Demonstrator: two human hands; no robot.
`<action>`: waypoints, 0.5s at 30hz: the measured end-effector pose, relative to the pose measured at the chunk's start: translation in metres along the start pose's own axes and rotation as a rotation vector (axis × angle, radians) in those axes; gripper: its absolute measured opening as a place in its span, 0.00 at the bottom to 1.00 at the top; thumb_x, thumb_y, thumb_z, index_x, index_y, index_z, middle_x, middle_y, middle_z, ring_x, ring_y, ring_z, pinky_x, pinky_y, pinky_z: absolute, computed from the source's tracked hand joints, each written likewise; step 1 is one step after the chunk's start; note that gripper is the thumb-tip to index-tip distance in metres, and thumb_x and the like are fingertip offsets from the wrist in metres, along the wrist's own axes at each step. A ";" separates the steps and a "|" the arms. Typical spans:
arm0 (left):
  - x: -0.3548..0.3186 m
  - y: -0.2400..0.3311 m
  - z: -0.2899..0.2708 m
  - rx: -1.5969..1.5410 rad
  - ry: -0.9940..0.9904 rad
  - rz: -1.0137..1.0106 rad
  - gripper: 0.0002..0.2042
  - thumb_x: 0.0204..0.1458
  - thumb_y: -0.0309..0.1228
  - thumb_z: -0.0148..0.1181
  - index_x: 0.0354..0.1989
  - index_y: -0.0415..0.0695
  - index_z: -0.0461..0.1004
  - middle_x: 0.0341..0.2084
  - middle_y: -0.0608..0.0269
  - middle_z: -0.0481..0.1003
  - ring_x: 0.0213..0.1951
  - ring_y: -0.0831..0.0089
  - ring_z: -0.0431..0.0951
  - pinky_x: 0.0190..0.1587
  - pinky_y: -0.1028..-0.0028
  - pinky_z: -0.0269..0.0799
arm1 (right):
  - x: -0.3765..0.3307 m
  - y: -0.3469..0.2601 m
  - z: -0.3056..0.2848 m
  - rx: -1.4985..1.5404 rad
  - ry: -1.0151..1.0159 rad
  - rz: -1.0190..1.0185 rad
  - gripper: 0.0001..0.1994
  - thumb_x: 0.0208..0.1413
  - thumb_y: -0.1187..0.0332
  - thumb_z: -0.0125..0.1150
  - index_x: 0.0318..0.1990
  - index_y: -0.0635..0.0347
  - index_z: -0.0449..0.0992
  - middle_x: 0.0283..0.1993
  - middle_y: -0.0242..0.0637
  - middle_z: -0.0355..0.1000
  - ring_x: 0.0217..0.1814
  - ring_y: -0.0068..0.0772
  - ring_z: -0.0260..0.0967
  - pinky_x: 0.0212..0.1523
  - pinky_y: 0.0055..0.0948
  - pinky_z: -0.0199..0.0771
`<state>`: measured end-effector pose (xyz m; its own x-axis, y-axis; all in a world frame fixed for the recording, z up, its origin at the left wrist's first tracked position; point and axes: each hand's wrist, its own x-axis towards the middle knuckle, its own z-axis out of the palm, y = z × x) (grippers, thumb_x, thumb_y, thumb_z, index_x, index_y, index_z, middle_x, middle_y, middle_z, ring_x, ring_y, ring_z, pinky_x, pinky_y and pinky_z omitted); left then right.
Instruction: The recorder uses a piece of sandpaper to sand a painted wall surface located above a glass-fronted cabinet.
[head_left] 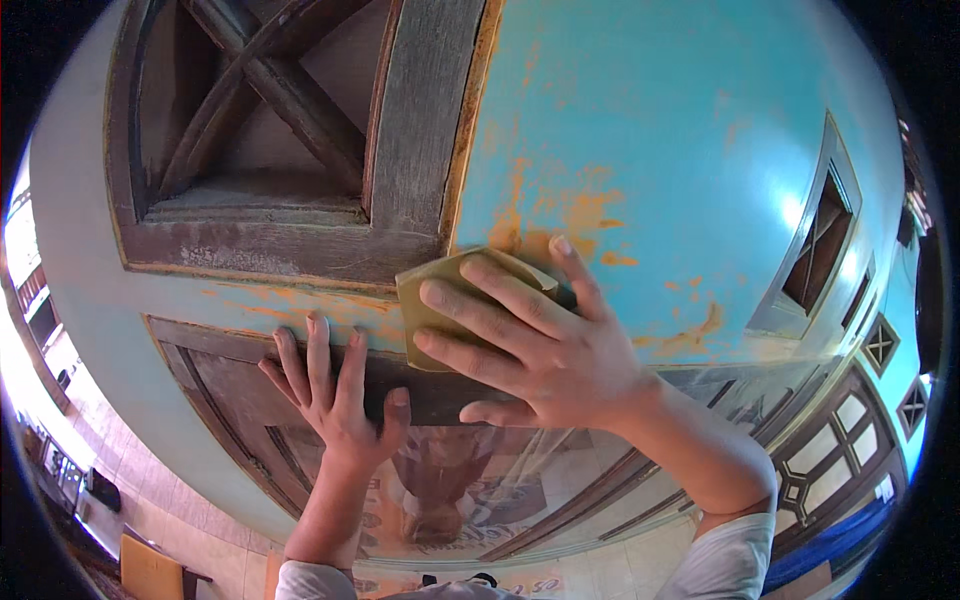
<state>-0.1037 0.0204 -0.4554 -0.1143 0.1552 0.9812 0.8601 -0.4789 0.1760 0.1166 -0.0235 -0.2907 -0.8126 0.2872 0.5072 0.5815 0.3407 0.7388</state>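
Observation:
A yellowish-brown sheet of sandpaper (425, 305) lies against the wall beside the lower right corner of a dark wooden vent frame (300, 245). Over it, my right hand (545, 350) spreads its fingers and presses the sheet flat; one corner of the paper curls up near the index finger. My left hand (335, 390) rests with its fingers apart on the dark wooden top rail (190, 338) of a frame lower down, holding nothing. Orange worn patches (590, 210) mark the turquoise wall (650, 90) around the sandpaper.
Below my hands, a shiny glazed panel (590, 470) reflects the surroundings. Another vent (820, 245) is set in the wall at the right, with a panelled door (835, 450) farther off. A yellow-topped piece of furniture (150, 570) stands at the lower left on the tiled floor.

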 end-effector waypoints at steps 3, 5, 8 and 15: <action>0.001 0.000 0.000 0.013 0.010 0.005 0.31 0.59 0.53 0.50 0.65 0.46 0.70 0.71 0.45 0.58 0.73 0.34 0.46 0.70 0.34 0.26 | 0.012 0.030 -0.011 -0.057 0.034 -0.076 0.31 0.61 0.32 0.41 0.67 0.28 0.69 0.74 0.26 0.62 0.76 0.27 0.57 0.75 0.67 0.29; 0.001 0.001 0.001 0.013 0.011 0.007 0.31 0.59 0.53 0.50 0.65 0.45 0.69 0.71 0.45 0.58 0.73 0.34 0.46 0.70 0.34 0.26 | 0.026 0.052 -0.033 -0.170 0.136 0.162 0.29 0.63 0.32 0.39 0.66 0.29 0.69 0.73 0.25 0.62 0.76 0.28 0.57 0.75 0.63 0.32; 0.003 0.000 -0.001 0.017 0.010 -0.002 0.32 0.58 0.53 0.50 0.65 0.45 0.69 0.71 0.46 0.58 0.73 0.34 0.46 0.70 0.34 0.26 | 0.025 0.023 -0.020 -0.059 0.109 0.074 0.29 0.63 0.33 0.41 0.65 0.29 0.70 0.73 0.25 0.63 0.75 0.29 0.58 0.75 0.59 0.37; 0.002 0.000 0.001 0.009 -0.001 0.022 0.34 0.58 0.52 0.51 0.68 0.42 0.65 0.72 0.47 0.57 0.74 0.35 0.46 0.71 0.35 0.25 | 0.024 0.040 -0.024 -0.034 0.105 0.034 0.29 0.61 0.34 0.45 0.64 0.32 0.72 0.73 0.25 0.63 0.75 0.29 0.58 0.76 0.59 0.27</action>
<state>-0.1036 0.0212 -0.4535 -0.0944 0.1457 0.9848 0.8670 -0.4741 0.1533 0.1195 -0.0249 -0.2382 -0.7931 0.2021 0.5747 0.6086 0.3012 0.7340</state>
